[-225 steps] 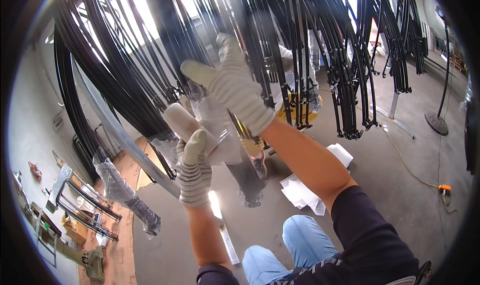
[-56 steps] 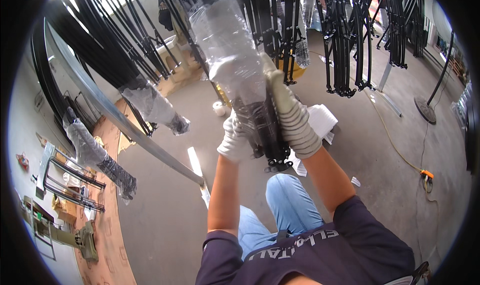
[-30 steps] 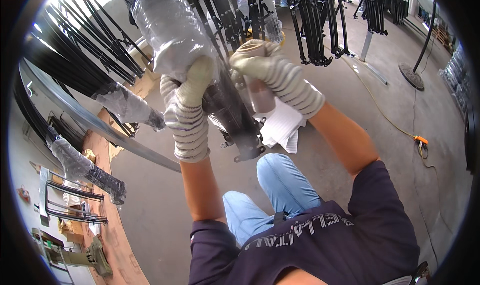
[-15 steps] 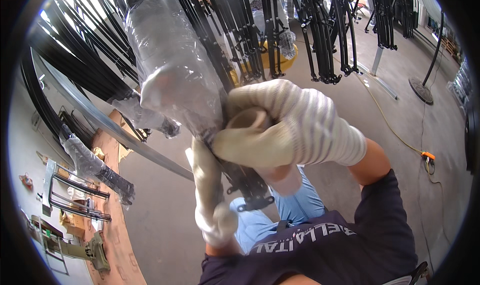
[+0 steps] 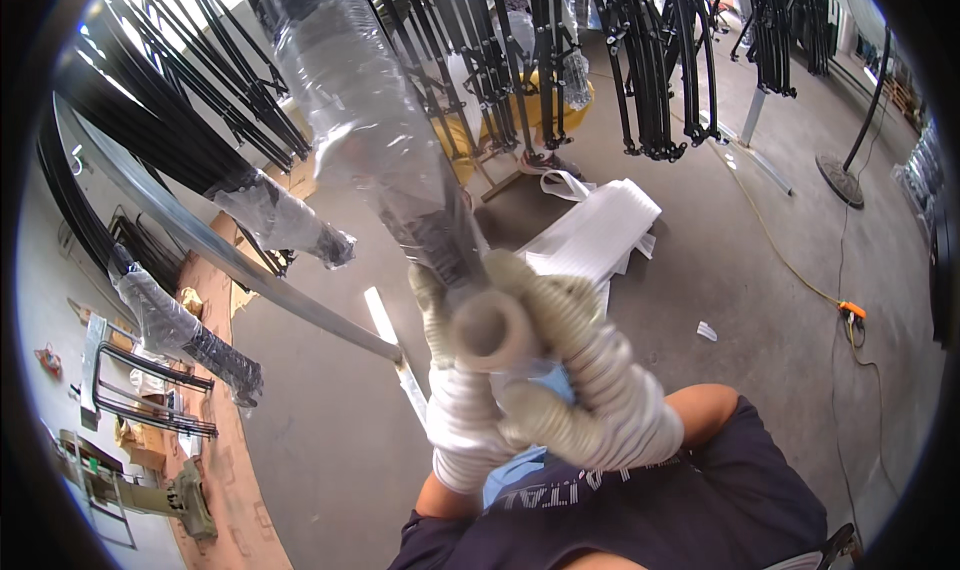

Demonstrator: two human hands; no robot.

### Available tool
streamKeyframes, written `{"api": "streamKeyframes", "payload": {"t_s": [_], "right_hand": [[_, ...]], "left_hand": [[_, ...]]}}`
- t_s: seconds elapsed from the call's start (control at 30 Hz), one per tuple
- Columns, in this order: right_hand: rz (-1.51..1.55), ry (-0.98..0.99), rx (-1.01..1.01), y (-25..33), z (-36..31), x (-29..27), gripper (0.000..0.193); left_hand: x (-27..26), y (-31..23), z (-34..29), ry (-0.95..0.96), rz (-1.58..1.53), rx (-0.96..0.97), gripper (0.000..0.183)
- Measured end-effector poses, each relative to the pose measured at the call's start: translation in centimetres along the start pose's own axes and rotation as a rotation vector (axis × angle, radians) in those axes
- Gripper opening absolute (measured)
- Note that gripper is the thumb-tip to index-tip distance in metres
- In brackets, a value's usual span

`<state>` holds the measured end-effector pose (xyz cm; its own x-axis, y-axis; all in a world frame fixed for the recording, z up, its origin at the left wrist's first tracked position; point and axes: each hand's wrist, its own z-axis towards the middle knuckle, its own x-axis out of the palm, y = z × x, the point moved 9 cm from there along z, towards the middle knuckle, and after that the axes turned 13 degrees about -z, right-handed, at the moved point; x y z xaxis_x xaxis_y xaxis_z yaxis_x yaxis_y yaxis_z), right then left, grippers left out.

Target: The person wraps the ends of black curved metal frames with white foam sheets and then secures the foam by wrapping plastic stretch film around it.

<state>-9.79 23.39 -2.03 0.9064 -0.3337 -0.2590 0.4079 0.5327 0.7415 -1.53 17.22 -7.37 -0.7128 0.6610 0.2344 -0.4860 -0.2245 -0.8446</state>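
Note:
A bundle of black metal tubes, wrapped in clear stretch film (image 5: 375, 160), hangs down in front of me. At its lower end is a roll of stretch film, its brown cardboard core (image 5: 515, 325) facing up at me. My right hand (image 5: 585, 365), in a striped knit glove, is closed round the right side of the roll, fingers above and thumb below. My left hand (image 5: 465, 410), gloved alike, presses along the roll's left side. The left fingertips reach up beside the bundle and are partly hidden. Motion blurs both hands, and the bundle's bottom tip is hidden behind them.
More black tube bundles (image 5: 655, 70) hang at the back. Film-wrapped bundles (image 5: 185, 320) hang at left beside a curved grey metal rail (image 5: 270, 280). White foam sheets (image 5: 590, 230) lie on the floor. A yellow cable (image 5: 780, 250) crosses the right side near a round-based stand (image 5: 840, 180).
My right hand and the roll have swung down in front of the bundle's end, now below it. My left hand has closed in beside the roll. The white foam sheets have come into sight.

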Motion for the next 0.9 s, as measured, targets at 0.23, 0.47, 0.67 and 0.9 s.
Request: {"api": "streamKeyframes", "payload": {"t_s": [0.23, 0.47, 0.67, 0.9], "right_hand": [[0.355, 0.085, 0.139, -3.6, 3.0, 1.7, 0.029], [0.539, 0.387, 0.277, -6.8, 11.0, 7.1, 0.055], [1.789, 0.622, 0.759, -6.0, 10.1, 9.9, 0.025], [1.317, 0.329, 0.554, -10.3, 10.4, 10.7, 0.031]], "left_hand": [[-3.6, -1.4, -0.8, -0.169, 0.121, 0.244, 0.038], [-1.4, -5.7, -1.9, -0.434, 0.393, 0.376, 0.061], [-8.8, -5.1, -5.0, -0.7, 0.511, 0.32, 0.046], [-11.1, 4.4, 1.1, -0.267, 0.71, 0.265, 0.039]]}}
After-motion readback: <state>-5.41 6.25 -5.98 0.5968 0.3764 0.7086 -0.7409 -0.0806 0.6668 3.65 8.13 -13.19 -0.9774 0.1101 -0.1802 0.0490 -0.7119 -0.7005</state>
